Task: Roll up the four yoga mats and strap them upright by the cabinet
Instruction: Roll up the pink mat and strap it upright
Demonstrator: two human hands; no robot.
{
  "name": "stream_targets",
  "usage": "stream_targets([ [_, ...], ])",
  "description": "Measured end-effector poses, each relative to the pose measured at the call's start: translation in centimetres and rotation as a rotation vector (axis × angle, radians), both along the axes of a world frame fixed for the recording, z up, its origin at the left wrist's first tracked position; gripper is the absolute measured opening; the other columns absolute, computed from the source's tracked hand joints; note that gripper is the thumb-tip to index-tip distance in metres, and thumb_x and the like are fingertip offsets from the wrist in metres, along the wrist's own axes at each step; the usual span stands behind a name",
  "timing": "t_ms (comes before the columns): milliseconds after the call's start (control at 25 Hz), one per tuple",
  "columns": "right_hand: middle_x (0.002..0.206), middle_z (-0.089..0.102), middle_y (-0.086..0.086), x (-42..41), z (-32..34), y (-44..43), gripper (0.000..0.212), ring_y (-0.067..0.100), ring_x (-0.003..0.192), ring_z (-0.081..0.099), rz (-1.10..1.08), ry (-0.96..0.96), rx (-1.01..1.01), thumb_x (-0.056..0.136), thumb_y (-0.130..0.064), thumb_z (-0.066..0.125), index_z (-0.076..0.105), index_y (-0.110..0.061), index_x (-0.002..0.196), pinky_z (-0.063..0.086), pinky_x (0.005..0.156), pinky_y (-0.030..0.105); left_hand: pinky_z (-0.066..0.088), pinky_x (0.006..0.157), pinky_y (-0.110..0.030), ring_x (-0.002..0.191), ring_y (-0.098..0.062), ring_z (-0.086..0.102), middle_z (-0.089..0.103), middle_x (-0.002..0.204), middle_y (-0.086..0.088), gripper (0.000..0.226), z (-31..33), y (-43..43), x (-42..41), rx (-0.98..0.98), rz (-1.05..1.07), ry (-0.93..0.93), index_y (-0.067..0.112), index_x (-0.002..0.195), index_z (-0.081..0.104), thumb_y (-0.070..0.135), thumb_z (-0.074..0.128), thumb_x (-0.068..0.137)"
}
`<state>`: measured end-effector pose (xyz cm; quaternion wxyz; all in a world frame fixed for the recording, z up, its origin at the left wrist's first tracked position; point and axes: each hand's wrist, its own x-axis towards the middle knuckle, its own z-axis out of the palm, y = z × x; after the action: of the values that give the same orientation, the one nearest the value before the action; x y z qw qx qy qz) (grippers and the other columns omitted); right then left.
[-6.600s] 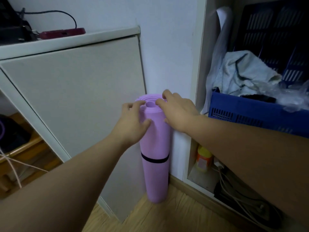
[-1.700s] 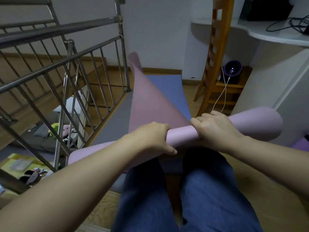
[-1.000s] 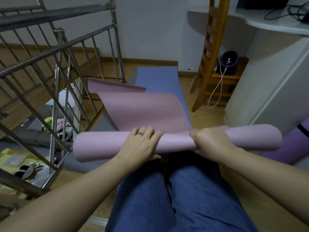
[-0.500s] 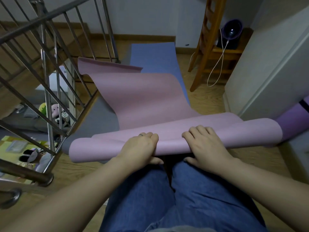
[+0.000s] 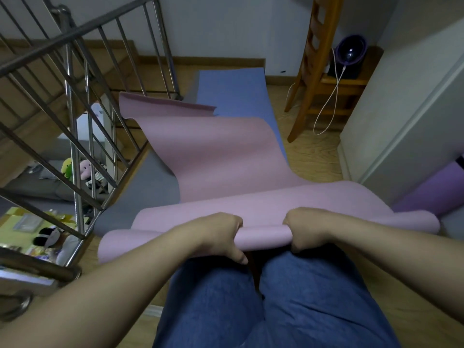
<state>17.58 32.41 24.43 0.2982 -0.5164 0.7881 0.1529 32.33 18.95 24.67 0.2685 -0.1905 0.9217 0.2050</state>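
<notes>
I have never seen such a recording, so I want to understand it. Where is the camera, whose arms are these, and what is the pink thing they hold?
There is no machine: a person wears one wide-angle camera on the head, so you look down as they do. The left hand and the right hand each curl their fingers round the rolled end of a pink yoga mat. The rest of it runs unrolled away from the person, over a blue mat and a grey mat lying flat on the floor. At the right, a purple mat, already rolled, shows beside the pale cabinet. A metal stair railing stands at the left.
</notes>
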Motion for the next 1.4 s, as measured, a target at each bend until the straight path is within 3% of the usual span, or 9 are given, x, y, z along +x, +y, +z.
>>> stream_targets([
  [120,0.083,0.057,0.002,-0.4,-1.5,-0.2,0.014,0.018,0.072,0.054,-0.028,-0.155,0.083,0.074,-0.018,0.072,0.058,-0.018,0.079,0.038,0.050,0.021,0.041,0.075,-0.031,0.098,-0.021,0.054,0.060,0.113,0.000,0.053,-1.6,1.1,2.2,-0.186,0.015,0.106,0.023,0.115,0.046,0.056,0.066,0.078],
  [280,0.091,0.058,-0.001,-1.2,-1.4,-1.3,0.024,0.018,0.082,0.056,-0.035,-0.241,0.159,0.075,-0.023,0.075,0.063,-0.017,0.095,0.042,0.061,0.022,0.038,0.079,-0.033,0.105,-0.025,0.055,0.057,0.116,-0.002,0.043,-2.9,2.4,4.2,-0.542,-0.045,0.214,0.019,0.115,0.042,0.052,0.049,0.089],
  [600,0.107,0.053,-0.002,0.6,-2.0,3.7,0.044,0.022,0.100,0.051,0.152,0.317,-0.365,0.076,-0.054,0.058,0.046,-0.023,0.105,0.038,0.077,0.033,0.046,0.073,-0.031,0.096,-0.025,0.060,0.064,0.109,-0.004,0.033,-3.4,0.3,2.6,-0.254,-0.004,0.078,0.019,0.108,0.056,0.035,0.061,0.080],
  [760,0.094,0.062,-0.001,0.3,-1.9,2.6,0.027,0.022,0.083,0.057,0.022,0.159,-0.239,0.075,-0.044,0.061,0.054,-0.023,0.091,0.035,0.063,0.027,0.046,0.072,-0.031,0.094,-0.024,0.058,0.062,0.106,-0.002,0.034,-2.7,0.1,2.2,-0.275,-0.003,0.108,0.018,0.105,0.055,0.038,0.063,0.078],
  [920,0.067,0.052,-0.007,-2.3,-0.9,0.9,0.021,0.016,0.064,0.052,-0.061,-0.106,-0.076,0.073,-0.029,0.066,0.048,-0.020,0.065,0.038,0.051,0.024,0.045,0.057,-0.033,0.073,-0.028,0.059,0.058,0.083,-0.005,0.046,-2.6,0.2,3.5,-0.595,-0.147,0.367,0.014,0.088,0.056,0.043,0.077,0.059],
  [1000,0.069,0.054,-0.005,-2.6,-1.0,0.5,0.018,0.015,0.064,0.053,-0.077,-0.210,-0.017,0.071,-0.026,0.068,0.051,-0.020,0.067,0.040,0.056,0.025,0.042,0.055,-0.032,0.072,-0.028,0.061,0.059,0.083,-0.004,0.046,-2.6,0.5,3.7,-0.565,-0.152,0.257,0.014,0.090,0.053,0.041,0.076,0.061],
  [1160,0.105,0.053,-0.003,-2.6,-2.4,2.7,0.045,0.018,0.096,0.051,0.065,0.137,-0.319,0.071,-0.046,0.063,0.050,-0.024,0.108,0.041,0.074,0.029,0.037,0.065,-0.031,0.089,-0.029,0.058,0.062,0.106,-0.007,0.042,-2.8,-1.3,2.8,-0.336,-0.062,0.054,0.013,0.107,0.044,0.039,0.063,0.079],
  [1280,0.105,0.057,-0.002,-2.9,-2.3,4.5,0.047,0.021,0.096,0.053,0.095,0.336,-0.399,0.071,-0.054,0.058,0.050,-0.024,0.106,0.038,0.076,0.031,0.039,0.067,-0.030,0.082,-0.025,0.051,0.062,0.108,-0.009,0.043,-2.2,-2.2,2.0,-0.204,-0.056,-0.043,0.013,0.110,0.045,0.039,0.063,0.080],
  [1400,0.096,0.062,0.001,-3.0,-1.5,3.5,0.040,0.023,0.084,0.056,0.063,0.224,-0.263,0.071,-0.048,0.061,0.051,-0.020,0.098,0.034,0.063,0.028,0.040,0.068,-0.030,0.090,-0.027,0.057,0.062,0.109,-0.007,0.041,-1.4,-2.1,1.6,-0.288,-0.071,-0.036,0.016,0.110,0.047,0.037,0.062,0.078],
])
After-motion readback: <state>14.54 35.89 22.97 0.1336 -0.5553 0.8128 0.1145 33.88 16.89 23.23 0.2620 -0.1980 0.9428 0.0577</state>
